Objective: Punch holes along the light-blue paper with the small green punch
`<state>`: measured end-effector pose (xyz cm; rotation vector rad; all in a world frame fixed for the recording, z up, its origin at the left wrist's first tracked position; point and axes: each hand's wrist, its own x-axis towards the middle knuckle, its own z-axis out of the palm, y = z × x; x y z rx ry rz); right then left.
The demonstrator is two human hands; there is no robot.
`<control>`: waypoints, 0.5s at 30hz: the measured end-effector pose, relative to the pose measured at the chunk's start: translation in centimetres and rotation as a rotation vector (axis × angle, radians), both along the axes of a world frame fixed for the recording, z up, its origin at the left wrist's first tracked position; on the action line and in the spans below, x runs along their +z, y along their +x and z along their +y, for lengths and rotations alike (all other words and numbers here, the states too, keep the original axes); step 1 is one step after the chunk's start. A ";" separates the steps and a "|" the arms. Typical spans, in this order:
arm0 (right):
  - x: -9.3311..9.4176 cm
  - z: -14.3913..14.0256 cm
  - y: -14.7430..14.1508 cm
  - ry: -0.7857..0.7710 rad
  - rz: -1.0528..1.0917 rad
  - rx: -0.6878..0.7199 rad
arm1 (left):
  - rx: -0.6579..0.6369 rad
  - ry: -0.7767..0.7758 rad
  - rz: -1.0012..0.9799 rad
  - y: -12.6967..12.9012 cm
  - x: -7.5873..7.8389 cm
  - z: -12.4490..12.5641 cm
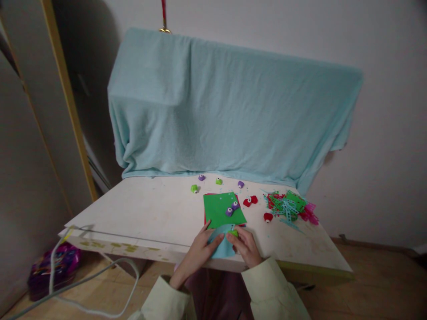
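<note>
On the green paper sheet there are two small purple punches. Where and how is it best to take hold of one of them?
Probably by the body's two opposite sides, coming from above. The purple punches sit low on the flat green sheet, close together or touching, so pinch the outer sides of one, away from its neighbour. Both hands are busy: the left hand rests on the blue paper, and the right hand holds a small green punch.

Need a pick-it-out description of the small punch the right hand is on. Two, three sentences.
Start at the white table under the draped pale blue cloth, then go to its near edge, where both hands meet on a light blue paper sheet. The right hand presses a small green punch onto that sheet's top edge. The other green punches lie loose at the table's far side, untouched.
</note>
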<state>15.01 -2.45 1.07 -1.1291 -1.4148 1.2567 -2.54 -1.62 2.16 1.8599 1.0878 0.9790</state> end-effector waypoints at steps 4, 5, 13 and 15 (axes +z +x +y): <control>-0.1 0.2 -0.1 0.008 0.005 -0.020 | -0.006 -0.021 -0.003 -0.1 0.0 -0.1; -0.2 0.3 -0.1 0.008 0.006 -0.015 | -0.006 -0.027 -0.006 -0.1 0.0 -0.1; -0.2 0.4 0.0 -0.003 0.028 -0.067 | 0.016 -0.052 -0.026 -0.1 -0.1 -0.2; 0.0 0.3 0.0 -0.015 0.052 -0.089 | 0.018 -0.049 -0.023 -0.1 -0.2 -0.2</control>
